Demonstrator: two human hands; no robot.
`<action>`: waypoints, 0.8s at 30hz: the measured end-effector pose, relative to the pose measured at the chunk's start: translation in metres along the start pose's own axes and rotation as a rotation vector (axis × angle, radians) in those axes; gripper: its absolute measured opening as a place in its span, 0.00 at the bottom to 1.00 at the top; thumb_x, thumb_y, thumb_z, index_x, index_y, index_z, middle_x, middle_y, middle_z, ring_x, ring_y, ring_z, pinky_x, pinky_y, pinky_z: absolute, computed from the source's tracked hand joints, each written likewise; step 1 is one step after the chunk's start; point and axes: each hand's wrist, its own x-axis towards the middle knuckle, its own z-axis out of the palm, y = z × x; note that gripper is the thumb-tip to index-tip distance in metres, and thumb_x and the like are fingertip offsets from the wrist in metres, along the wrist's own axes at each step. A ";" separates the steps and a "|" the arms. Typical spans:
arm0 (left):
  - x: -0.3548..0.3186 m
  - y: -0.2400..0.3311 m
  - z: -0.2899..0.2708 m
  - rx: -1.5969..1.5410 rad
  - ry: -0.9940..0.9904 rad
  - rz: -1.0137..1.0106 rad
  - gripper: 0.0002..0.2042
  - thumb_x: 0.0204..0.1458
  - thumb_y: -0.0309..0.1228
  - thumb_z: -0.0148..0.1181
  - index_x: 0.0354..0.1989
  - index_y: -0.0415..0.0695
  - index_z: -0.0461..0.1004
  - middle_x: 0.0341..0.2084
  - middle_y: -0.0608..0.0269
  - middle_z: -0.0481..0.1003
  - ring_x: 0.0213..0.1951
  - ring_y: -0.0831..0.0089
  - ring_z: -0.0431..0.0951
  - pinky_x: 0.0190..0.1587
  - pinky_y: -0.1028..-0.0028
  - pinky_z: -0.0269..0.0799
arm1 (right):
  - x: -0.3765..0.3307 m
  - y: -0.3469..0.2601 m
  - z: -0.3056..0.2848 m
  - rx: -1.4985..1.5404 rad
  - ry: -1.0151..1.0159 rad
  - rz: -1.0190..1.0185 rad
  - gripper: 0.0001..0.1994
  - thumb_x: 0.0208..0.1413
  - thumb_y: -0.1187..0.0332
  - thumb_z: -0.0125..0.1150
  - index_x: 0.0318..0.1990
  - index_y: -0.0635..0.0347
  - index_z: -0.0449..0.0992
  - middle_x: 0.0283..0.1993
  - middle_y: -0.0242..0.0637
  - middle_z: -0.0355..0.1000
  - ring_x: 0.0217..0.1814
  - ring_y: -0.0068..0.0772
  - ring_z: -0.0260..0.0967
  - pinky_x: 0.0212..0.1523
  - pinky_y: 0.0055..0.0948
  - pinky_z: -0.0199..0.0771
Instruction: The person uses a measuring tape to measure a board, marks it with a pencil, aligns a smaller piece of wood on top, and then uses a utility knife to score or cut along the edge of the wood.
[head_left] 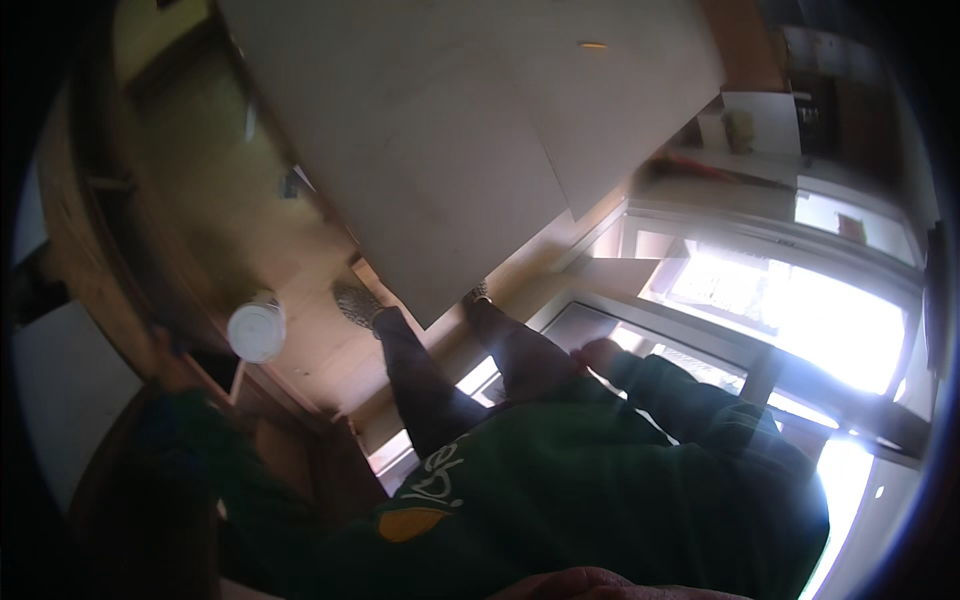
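Observation:
My left hand point(172, 365) reaches out to the left, beside the edge of a wooden cabinet or shelf point(215, 375). It is dim and smeared, so I cannot make out its fingers or whether it grips anything. My right hand point(600, 355) hangs by my right thigh, with the green sleeve above it. Its fingers are too small and blurred to read, and I see no clear object in it. A white round bucket or tub point(257, 332) stands to the right of my left hand, its pale top facing up.
A large table with pale sheets point(470, 170) fills the space ahead; its near corner points toward my legs. A thin yellow-orange stick point(593, 45) lies on it. Bright windows point(790, 310) are at the right. Pale panels point(75, 385) stand at the far left.

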 end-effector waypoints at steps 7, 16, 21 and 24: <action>-0.366 0.014 0.282 0.527 -1.067 0.156 0.25 0.57 0.37 0.60 0.59 0.36 0.67 0.42 0.58 0.73 0.39 0.70 0.73 0.43 0.70 0.70 | 0.004 -0.160 -0.155 0.359 1.038 -0.802 0.11 0.60 0.61 0.59 0.38 0.60 0.74 0.31 0.40 0.73 0.31 0.32 0.74 0.35 0.31 0.77; -0.469 0.062 0.416 0.896 -1.287 0.431 0.33 0.48 0.43 0.68 0.62 0.44 0.65 0.51 0.48 0.66 0.53 0.55 0.69 0.57 0.65 0.65 | -0.062 -0.098 -0.183 1.126 0.357 -0.090 0.13 0.57 0.62 0.63 0.36 0.63 0.70 0.28 0.38 0.71 0.21 0.26 0.72 0.20 0.29 0.75; -0.509 0.063 0.470 0.998 -1.390 0.224 0.30 0.43 0.44 0.73 0.53 0.44 0.69 0.47 0.54 0.72 0.48 0.62 0.75 0.51 0.66 0.71 | -0.068 -0.021 -0.181 1.154 0.119 -0.364 0.15 0.53 0.61 0.69 0.34 0.62 0.70 0.21 0.37 0.71 0.19 0.25 0.71 0.18 0.25 0.71; -0.527 0.033 0.502 1.095 -1.344 0.290 0.32 0.42 0.46 0.73 0.53 0.44 0.69 0.44 0.55 0.73 0.42 0.63 0.78 0.45 0.66 0.74 | -0.051 0.033 -0.181 1.149 -0.035 -0.462 0.15 0.52 0.61 0.70 0.32 0.61 0.70 0.20 0.36 0.70 0.18 0.24 0.69 0.16 0.22 0.67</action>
